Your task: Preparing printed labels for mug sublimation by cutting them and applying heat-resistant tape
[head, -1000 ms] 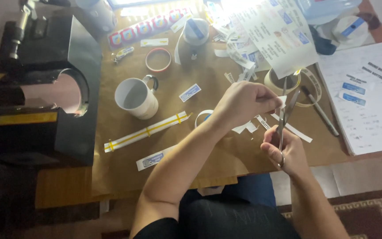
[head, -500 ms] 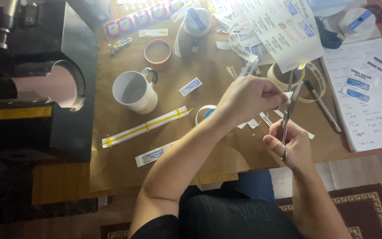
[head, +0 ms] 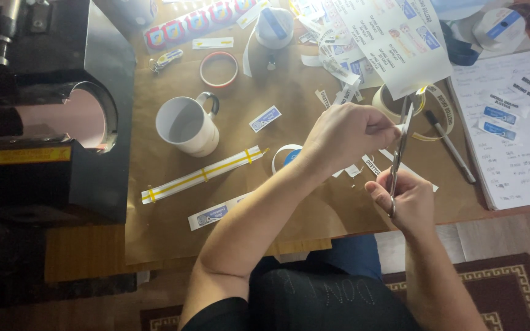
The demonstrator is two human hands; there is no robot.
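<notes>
Clearly the black press machine [head: 50,110] takes the whole left side of the counter [head: 173,239], with its round opening turned toward the white mug [head: 186,125] that stands just beside it; the counter itself is covered with brown paper, probably to protect it; a large printed sheet [head: 394,43] lies at the far side and a notepad [head: 516,141] at the right, both near enough to reach; a long white strip with yellow tape [head: 203,175] lies flat before the mug; a roll of tape [head: 391,101] rests beyond the hands; the left hand [head: 345,132] is closed in a pinch on a small paper piece [head: 400,128], held up above the counter so the blades can meet it; the right hand [head: 403,199] has its grip closed through the handles of the scissors [head: 400,147], which point away from the body, blades nearly shut at the paper.
</notes>
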